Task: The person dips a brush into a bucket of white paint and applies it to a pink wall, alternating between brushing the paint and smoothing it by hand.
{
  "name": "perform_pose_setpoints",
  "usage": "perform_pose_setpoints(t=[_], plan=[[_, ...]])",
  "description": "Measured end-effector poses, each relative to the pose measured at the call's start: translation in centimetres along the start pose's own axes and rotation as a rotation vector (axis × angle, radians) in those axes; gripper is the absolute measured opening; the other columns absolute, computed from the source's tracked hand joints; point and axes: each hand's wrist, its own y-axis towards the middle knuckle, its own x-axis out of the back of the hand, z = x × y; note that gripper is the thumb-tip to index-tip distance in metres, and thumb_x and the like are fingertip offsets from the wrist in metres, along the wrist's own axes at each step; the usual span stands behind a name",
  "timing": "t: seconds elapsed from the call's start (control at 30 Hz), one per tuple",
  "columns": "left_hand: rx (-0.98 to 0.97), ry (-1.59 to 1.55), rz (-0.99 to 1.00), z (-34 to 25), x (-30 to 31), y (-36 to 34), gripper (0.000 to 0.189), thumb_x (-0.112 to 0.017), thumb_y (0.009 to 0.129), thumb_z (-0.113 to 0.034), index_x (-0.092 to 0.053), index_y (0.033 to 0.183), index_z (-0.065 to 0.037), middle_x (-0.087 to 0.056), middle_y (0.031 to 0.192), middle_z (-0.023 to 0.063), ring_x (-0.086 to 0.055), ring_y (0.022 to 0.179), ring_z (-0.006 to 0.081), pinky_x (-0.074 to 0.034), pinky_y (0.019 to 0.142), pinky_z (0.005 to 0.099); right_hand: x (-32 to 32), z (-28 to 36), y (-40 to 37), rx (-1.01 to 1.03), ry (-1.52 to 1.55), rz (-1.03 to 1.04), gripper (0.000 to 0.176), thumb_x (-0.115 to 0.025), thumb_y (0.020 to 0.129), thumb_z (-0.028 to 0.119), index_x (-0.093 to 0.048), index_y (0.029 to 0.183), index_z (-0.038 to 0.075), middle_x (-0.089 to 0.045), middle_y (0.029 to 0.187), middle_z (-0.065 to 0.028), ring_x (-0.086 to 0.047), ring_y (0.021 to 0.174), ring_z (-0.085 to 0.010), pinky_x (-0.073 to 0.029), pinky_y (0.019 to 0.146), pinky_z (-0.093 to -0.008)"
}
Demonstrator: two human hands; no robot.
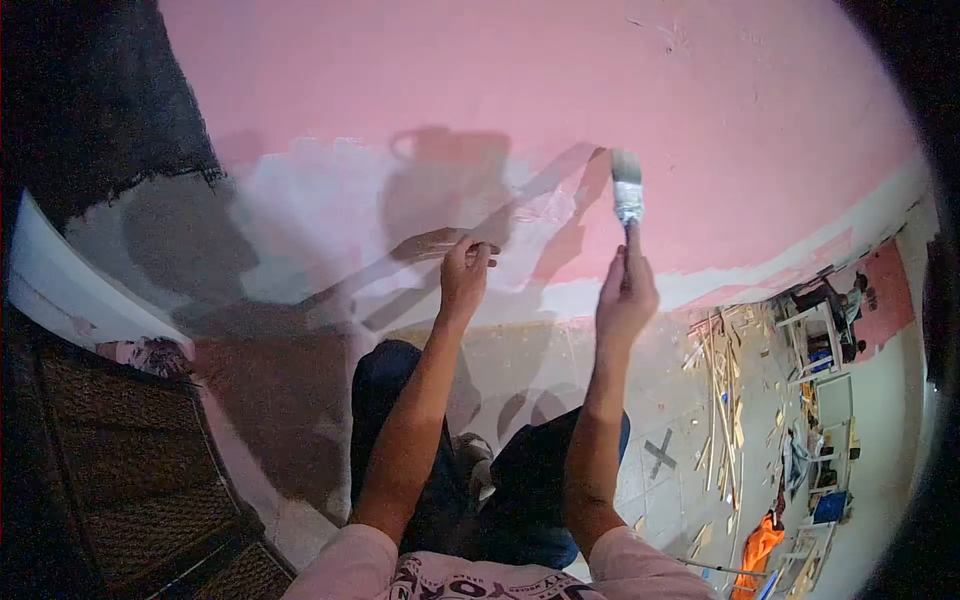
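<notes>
My right hand point(628, 290) is wrapped round the handle of a paintbrush point(628, 190), held bristles up in front of the wall. Its metal ferrule is smeared with white paint, and the bristle end overlaps the pink wall point(730, 120) in this view. My left hand point(465, 280) is raised close to the wall with its fingers curled together; I cannot tell what, if anything, is in them. Behind it a band of white paint point(320, 180) covers the lower wall, with an uneven upper edge against the pink. Shadows of my arms and head fall across this band.
A dark painted area point(100, 90) lies at the upper left, above a dark mesh-like panel point(120, 430). Wood strips point(725, 400) litter the tiled floor point(640, 390) at right. Beyond are white furniture point(810, 340), an orange cloth point(758, 555) and another person point(850, 305).
</notes>
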Motion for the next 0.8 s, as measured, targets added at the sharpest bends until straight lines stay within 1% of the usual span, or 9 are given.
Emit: perform_pose_setpoints(t=[0.03,0.17,0.27,0.37,0.47,0.5,0.63,0.73,0.8], plan=[[-0.022,-0.031,-0.001,0.5,-0.1,0.0,0.022,-0.057,0.102,-0.015,-0.069,0.107,0.003,-0.075,0.098,0.0127,-0.074,0.089,0.0211,-0.06,0.079,0.0332,-1.8,-1.9,-1.2,0.104,0.035,-0.041,0.039,-0.062,0.099,0.003,-0.066,0.137,0.004,-0.061,0.077,-0.0175,-0.058,0.063,-0.0254,-0.049,0.061,-0.0375],[0.034,0.032,0.004,-1.3,0.4,-0.8,0.022,-0.057,0.102,-0.015,-0.069,0.108,0.002,-0.075,0.099,0.0128,-0.074,0.09,0.0207,-0.061,0.079,0.0334,-6.2,-7.1,-9.3,-0.074,-0.032,0.354,0.033,-0.062,0.099,0.01,-0.07,0.131,0.009,-0.061,0.077,-0.027,-0.061,0.064,-0.0391,-0.05,0.062,-0.0419],[0.01,0.02,0.001,-0.4,1.1,0.7,0.023,-0.056,0.103,-0.015,-0.07,0.109,0.002,-0.075,0.101,0.0128,-0.074,0.092,0.0202,-0.06,0.078,0.0332,-5.4,-9.9,-13.8,-0.169,-0.112,0.519,0.031,-0.062,0.099,0.012,-0.071,0.128,0.011,-0.062,0.077,-0.0281,-0.062,0.062,-0.0406,-0.049,0.059,-0.0436],[-0.034,-0.016,0.018,0.0,0.9,0.6,0.023,-0.055,0.103,-0.015,-0.07,0.109,0.002,-0.075,0.101,0.0122,-0.074,0.092,0.0198,-0.06,0.077,0.033,-3.7,-9.0,-13.0,-0.142,-0.146,0.566,0.03,-0.063,0.099,0.014,-0.072,0.126,0.01,-0.061,0.076,-0.0286,-0.064,0.062,-0.0418,-0.048,0.057,-0.0454],[-0.025,-0.031,0.019,0.2,0.7,0.2,0.023,-0.056,0.103,-0.015,-0.07,0.109,0.001,-0.075,0.102,0.0117,-0.074,0.091,0.0196,-0.06,0.077,0.0327,-2.6,-4.7,-6.8,-0.11,-0.177,0.575,0.028,-0.062,0.099,0.016,-0.074,0.124,0.011,-0.06,0.075,-0.0277,-0.064,0.063,-0.0413,-0.049,0.058,-0.0459],[-0.003,-0.022,0.021,0.1,0.7,0.0,0.023,-0.056,0.103,-0.015,-0.07,0.109,0.001,-0.075,0.101,0.0117,-0.074,0.091,0.0195,-0.059,0.077,0.0327,-2.8,-3.7,-4.8,-0.01,-0.127,0.445,0.027,-0.062,0.1,0.018,-0.075,0.122,0.011,-0.059,0.073,-0.0272,-0.061,0.061,-0.042,-0.048,0.058,-0.045],[-0.025,-0.064,0.004,-0.2,0.3,0.0,0.023,-0.056,0.103,-0.017,-0.07,0.108,0.001,-0.075,0.1,0.0118,-0.073,0.089,0.0192,-0.059,0.078,0.0326,-0.6,3.1,1.4,-0.102,-0.075,0.238,0.029,-0.062,0.101,0.01,-0.072,0.127,0.007,-0.068,0.082,-0.0249,-0.066,0.062,-0.0193,-0.048,0.057,-0.0363],[0.009,0.006,0.003,-0.6,0.8,0.2,0.024,-0.056,0.103,-0.018,-0.07,0.108,0.001,-0.075,0.099,0.0114,-0.073,0.088,0.0189,-0.059,0.077,0.0328,-0.8,3.3,1.2,0.046,0.042,-0.01,0.032,-0.063,0.1,0.005,-0.069,0.132,0.005,-0.074,0.092,-0.0212,-0.066,0.071,-0.0118,-0.05,0.061,-0.0321],[0.001,-0.018,-0.013,-0.5,1.0,0.4,0.024,-0.056,0.102,-0.018,-0.07,0.109,0.001,-0.075,0.099,0.0115,-0.073,0.088,0.0196,-0.059,0.077,0.0331,-0.9,3.4,0.0,-0.043,0.028,0.035,0.034,-0.062,0.1,0.003,-0.068,0.133,0.004,-0.075,0.097,-0.0204,-0.068,0.073,-0.0146,-0.051,0.064,-0.0324]])
